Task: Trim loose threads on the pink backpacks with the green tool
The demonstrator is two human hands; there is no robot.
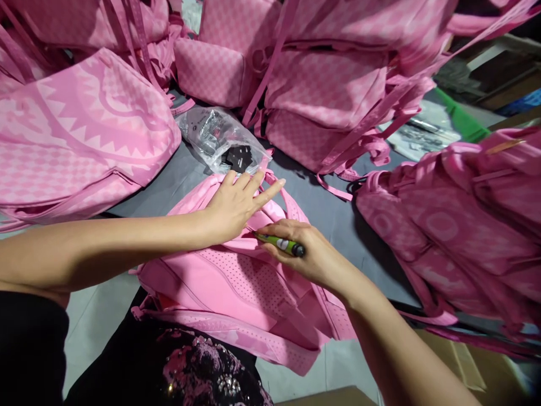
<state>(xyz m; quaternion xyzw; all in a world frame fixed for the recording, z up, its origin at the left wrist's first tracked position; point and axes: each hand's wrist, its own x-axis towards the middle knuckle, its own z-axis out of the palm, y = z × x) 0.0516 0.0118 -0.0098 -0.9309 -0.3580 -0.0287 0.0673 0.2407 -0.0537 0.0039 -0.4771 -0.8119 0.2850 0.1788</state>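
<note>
A pink backpack [253, 282] lies across the table's near edge and my lap, its perforated back panel and straps facing me. My left hand [236, 206] rests on the upper part of this backpack, fingers spread out. In my right hand [300, 248] is a green pen-like tool [281, 243] with a black end, its tip reaching the fabric near the top of the backpack. What the tip touches is hidden by my fingers. Just beyond my left hand sits a clear plastic bag [211, 135] with black tags [239, 158] at its mouth.
Pink checkered backpacks [325, 84] line the back of the grey table [359, 270]. One with a jagged-tooth print [97, 129] lies at left, and a pile of bags [456, 220] stands at right. Behind the pile is a green container [465, 118]. A cardboard box [469, 361] is at lower right.
</note>
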